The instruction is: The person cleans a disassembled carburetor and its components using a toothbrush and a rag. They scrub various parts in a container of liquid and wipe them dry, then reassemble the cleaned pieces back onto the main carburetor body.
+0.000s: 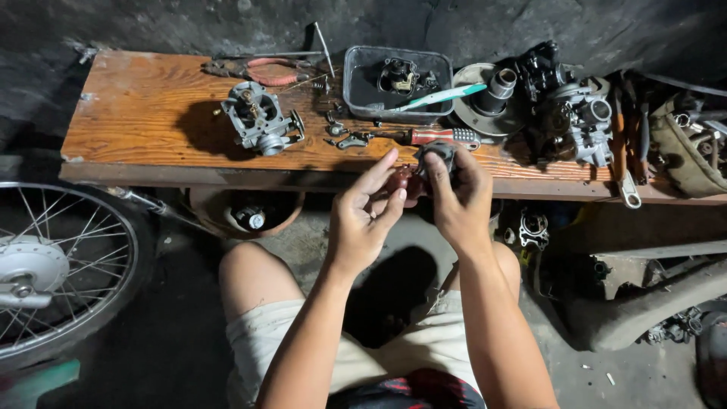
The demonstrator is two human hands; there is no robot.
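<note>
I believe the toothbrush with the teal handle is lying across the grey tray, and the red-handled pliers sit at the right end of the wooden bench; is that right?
Not quite: the head view shows the red-handled pliers toward the left part of the wooden bench, at its back edge. The toothbrush does lie across the grey tray.

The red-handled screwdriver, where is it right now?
The screwdriver lies on the wooden bench, just beyond the right hand and in front of the grey tray.

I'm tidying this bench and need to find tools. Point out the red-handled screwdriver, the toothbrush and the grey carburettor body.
Red-handled screwdriver [443, 136], head view, on its ribbed grip.
White and teal toothbrush [439, 96], head view, mid-handle.
Grey metal carburettor body [257, 119], head view, on its casting's centre.
</note>
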